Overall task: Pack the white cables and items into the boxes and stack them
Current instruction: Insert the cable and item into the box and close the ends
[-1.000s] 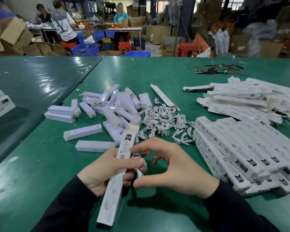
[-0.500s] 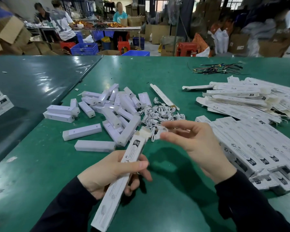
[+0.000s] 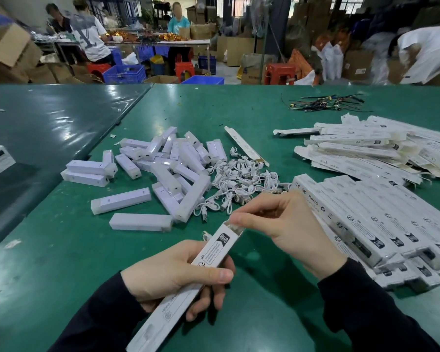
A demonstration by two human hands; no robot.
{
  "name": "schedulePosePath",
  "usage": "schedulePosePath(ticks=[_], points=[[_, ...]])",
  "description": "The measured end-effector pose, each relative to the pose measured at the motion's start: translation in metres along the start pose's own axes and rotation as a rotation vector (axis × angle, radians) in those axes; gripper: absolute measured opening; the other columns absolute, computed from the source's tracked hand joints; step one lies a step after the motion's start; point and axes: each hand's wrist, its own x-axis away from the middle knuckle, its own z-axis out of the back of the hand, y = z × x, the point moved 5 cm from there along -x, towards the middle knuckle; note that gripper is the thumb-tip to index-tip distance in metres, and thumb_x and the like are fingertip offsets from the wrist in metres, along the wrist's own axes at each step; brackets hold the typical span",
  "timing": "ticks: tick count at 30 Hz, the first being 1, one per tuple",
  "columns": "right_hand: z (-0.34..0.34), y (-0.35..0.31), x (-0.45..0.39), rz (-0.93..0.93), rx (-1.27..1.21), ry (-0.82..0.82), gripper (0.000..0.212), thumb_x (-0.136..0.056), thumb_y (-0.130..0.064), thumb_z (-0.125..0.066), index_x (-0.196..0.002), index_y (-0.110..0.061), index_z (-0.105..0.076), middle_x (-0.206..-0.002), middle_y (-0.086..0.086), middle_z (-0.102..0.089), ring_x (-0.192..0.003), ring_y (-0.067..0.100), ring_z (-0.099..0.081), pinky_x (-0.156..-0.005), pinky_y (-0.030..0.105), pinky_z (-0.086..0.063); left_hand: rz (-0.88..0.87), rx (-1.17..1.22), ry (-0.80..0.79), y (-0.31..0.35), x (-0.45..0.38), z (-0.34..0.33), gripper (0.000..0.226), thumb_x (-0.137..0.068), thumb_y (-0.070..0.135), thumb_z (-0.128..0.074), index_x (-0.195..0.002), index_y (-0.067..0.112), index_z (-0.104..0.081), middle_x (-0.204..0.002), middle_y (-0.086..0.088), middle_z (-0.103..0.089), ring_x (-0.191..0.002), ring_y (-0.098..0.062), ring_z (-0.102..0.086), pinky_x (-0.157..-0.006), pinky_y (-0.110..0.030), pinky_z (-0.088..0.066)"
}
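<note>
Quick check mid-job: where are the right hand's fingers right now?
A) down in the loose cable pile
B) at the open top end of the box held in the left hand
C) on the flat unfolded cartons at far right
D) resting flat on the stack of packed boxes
B: the right hand pinches at the open top end of the long white box that the left hand grips, where a bit of white cable shows.

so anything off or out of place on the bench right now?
One oddity: a tangle of dark coloured wires lies at the far edge of the green table, unlike the white stock. Also one flat, unfolded box lies alone beside the white cables.
</note>
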Motion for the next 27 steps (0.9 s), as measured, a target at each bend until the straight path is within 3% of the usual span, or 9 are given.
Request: schedulePosePath(ticks=[4,8,11,13,16,19,22,25,27], points=[[-0.009,0.006,0.002,-0.029,0.010,-0.048,0.007,-0.071,-0.018,-0.085,-0.075,-0.015,-0.080,-0.066,0.003,-0.073,-0.059,0.009,-0.060,-0.060,0.020,-0.047,0.016,0.035,0.014,-0.003,0.000,-0.001,0.036,-0.080,0.022,-0.072,-0.104,0.003,-0.054,-0.061,-0.014,-0.060,-0.035,-0.011,-0.046,-0.038,-0.019,-0.043],[-0.009,0.007,0.001,-0.032,-0.015,-0.009,0.013,-0.075,-0.019,-0.083,-0.078,-0.012,-0.072,-0.063,0.000,-0.069,-0.055,0.010,-0.058,-0.058,0.020,-0.047,-0.006,0.113,0.074,-0.003,-0.002,0.002,0.041,-0.081,0.021,-0.070,-0.113,0.004,-0.050,-0.062,-0.016,-0.056,-0.034,-0.013,-0.041,-0.037,-0.017,-0.039],[-0.015,0.005,0.003,0.024,0.082,-0.047,0.025,-0.083,-0.037,-0.070,-0.074,-0.015,-0.076,-0.080,0.001,-0.071,-0.074,0.010,-0.062,-0.070,0.029,-0.047,-0.055,0.156,0.080,0.002,-0.001,0.003,0.015,-0.082,0.022,-0.070,-0.092,0.018,-0.059,-0.063,-0.014,-0.054,-0.036,-0.013,-0.040,-0.038,-0.017,-0.037],[-0.020,0.006,0.004,-0.003,0.076,-0.101,0.041,-0.079,-0.052,-0.058,-0.076,-0.016,-0.077,-0.096,-0.006,-0.067,-0.090,0.006,-0.062,-0.082,0.020,-0.044,-0.064,0.157,0.060,0.002,0.000,0.003,0.009,-0.081,0.023,-0.071,-0.084,0.022,-0.062,-0.066,-0.015,-0.054,-0.037,-0.014,-0.040,-0.038,-0.017,-0.038],[-0.020,0.005,0.003,-0.071,0.029,-0.113,0.049,-0.074,-0.061,-0.050,-0.076,-0.020,-0.076,-0.103,-0.012,-0.064,-0.096,-0.001,-0.060,-0.080,0.007,-0.039,-0.084,0.155,0.048,0.002,0.001,0.001,0.012,-0.079,0.030,-0.072,-0.085,0.023,-0.064,-0.070,-0.015,-0.054,-0.038,-0.014,-0.040,-0.039,-0.017,-0.038],[-0.013,0.006,0.001,-0.069,-0.062,0.000,0.035,-0.087,-0.049,-0.052,-0.078,-0.024,-0.074,-0.097,-0.013,-0.071,-0.093,0.001,-0.063,-0.081,0.018,-0.045,-0.166,0.224,0.096,0.011,-0.006,0.007,0.025,-0.079,0.028,-0.069,-0.104,0.030,-0.062,-0.077,-0.018,-0.059,-0.038,-0.016,-0.042,-0.038,-0.019,-0.039],[-0.010,0.004,0.000,-0.020,-0.020,0.059,0.028,-0.097,-0.027,-0.053,-0.080,-0.025,-0.074,-0.099,-0.011,-0.071,-0.098,0.000,-0.062,-0.085,0.021,-0.043,-0.167,0.076,0.222,0.016,-0.010,0.019,0.050,-0.073,0.021,-0.061,-0.121,0.029,-0.049,-0.079,-0.007,-0.070,-0.052,-0.011,-0.054,-0.043,-0.019,-0.045],[-0.019,0.005,0.002,-0.033,0.018,-0.019,0.028,-0.097,-0.025,-0.052,-0.082,-0.025,-0.075,-0.109,-0.006,-0.065,-0.099,-0.004,-0.060,-0.083,0.011,-0.041,-0.140,0.200,0.068,0.011,-0.005,0.004,0.044,-0.082,0.023,-0.061,-0.124,0.032,-0.050,-0.087,-0.020,-0.059,-0.044,-0.018,-0.043,-0.037,-0.019,-0.039],[-0.024,0.006,0.003,-0.070,0.022,-0.074,0.026,-0.097,-0.025,-0.053,-0.081,-0.028,-0.073,-0.111,-0.002,-0.066,-0.096,-0.002,-0.060,-0.082,0.011,-0.039,-0.141,0.235,0.043,0.010,-0.001,-0.002,0.038,-0.086,0.021,-0.056,-0.122,0.032,-0.051,-0.085,-0.020,-0.056,-0.039,-0.017,-0.038,-0.037,-0.017,-0.037]])
